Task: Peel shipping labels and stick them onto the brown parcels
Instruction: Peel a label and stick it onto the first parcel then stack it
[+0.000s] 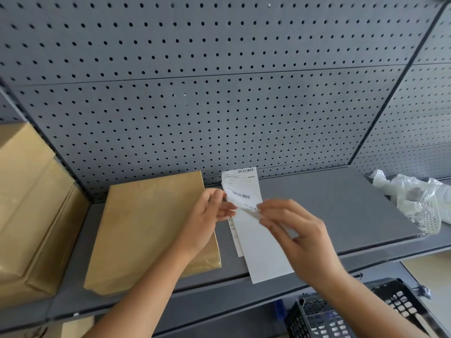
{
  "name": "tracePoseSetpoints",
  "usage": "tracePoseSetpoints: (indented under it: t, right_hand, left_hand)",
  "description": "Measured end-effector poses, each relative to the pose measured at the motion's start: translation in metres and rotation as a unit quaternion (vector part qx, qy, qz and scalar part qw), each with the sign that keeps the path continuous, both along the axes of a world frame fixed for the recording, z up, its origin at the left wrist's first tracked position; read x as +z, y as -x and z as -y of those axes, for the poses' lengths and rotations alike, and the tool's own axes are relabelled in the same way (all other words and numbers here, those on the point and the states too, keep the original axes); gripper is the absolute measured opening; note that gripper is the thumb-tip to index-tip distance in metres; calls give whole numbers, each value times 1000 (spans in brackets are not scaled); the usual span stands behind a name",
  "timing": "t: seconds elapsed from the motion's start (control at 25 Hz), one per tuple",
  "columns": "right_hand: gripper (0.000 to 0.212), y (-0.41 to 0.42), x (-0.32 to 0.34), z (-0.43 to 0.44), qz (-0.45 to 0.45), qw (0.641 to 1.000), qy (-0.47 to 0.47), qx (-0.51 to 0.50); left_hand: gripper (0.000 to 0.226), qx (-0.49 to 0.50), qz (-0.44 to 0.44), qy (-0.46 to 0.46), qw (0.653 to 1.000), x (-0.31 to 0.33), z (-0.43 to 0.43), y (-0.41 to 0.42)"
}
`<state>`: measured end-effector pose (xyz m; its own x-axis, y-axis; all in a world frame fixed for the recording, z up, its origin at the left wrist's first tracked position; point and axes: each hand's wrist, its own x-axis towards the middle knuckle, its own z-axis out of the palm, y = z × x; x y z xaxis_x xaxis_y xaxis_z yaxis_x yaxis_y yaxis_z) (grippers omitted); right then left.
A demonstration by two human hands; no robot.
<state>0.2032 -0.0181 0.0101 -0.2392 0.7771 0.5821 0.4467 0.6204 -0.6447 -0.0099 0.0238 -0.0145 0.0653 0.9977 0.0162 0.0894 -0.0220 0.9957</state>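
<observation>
Head view | left hand pinching shipping label by its edge, just right of brown parcel | right hand pinching liner, peeling | judging: pulling slowly at a shallow angle should be keeping the label uncurled.

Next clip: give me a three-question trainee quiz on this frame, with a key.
1. True or false: the flat parcel already bears a label.
2. What do the left hand and right hand pinch? A) label strip B) tape roll C) scissors
3. Fill in: the plastic bag lies on the shelf to the ____ of the hands.
Key: 1 false; 2 A; 3 right.
</observation>
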Motion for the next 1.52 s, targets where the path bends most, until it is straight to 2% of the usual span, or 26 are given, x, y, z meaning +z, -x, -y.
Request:
tracePoseSetpoints:
  t: [0.12, 0.24, 0.32, 0.4, 0.48, 0.56, 0.72, 0.84, 1.04, 1.28, 1.52]
  right_hand:
    - [16, 9, -15, 8, 83, 993, -65, 60]
    - [20, 14, -32, 11, 164, 976, -114, 90]
    - [19, 14, -39, 12, 204, 968, -104, 104]
    - [33, 14, -41, 13, 236, 964, -49, 116]
    - [40, 15, -38, 11, 226, 966, 28, 121]
    - [35, 17, -36, 3, 207, 973, 56, 90]
    - [27, 30, -35, -29, 230, 971, -30, -55]
    - [31, 42, -32, -43, 253, 959, -73, -104]
    - [26, 55, -31, -53, 263, 953, -86, -126]
    - [13, 57, -33, -59, 247, 954, -104, -137]
    - [13, 58, -37, -60, 235, 954, -124, -140]
  left_hand:
    - [41, 14, 57, 37, 998, 8, -1, 4]
    - [31, 12, 60, 63, 996, 9, -4, 9]
    - [39, 12, 58, 64, 996, 6, -6, 11]
    - [40, 20, 64, 62, 996, 4, -7, 13]
    - [38, 22, 72, 62, 995, 3, -8, 14]
    - [35, 17, 64, 59, 996, 3, -9, 15]
    - [28, 0, 63, 54, 997, 5, -7, 15]
    - [22, -2, 68, 56, 996, 5, -7, 15]
    - [18, 20, 62, 59, 996, 5, -7, 16]
    - [24, 18, 76, 73, 994, 6, -7, 14]
    - [26, 22, 72, 80, 994, 6, -8, 12]
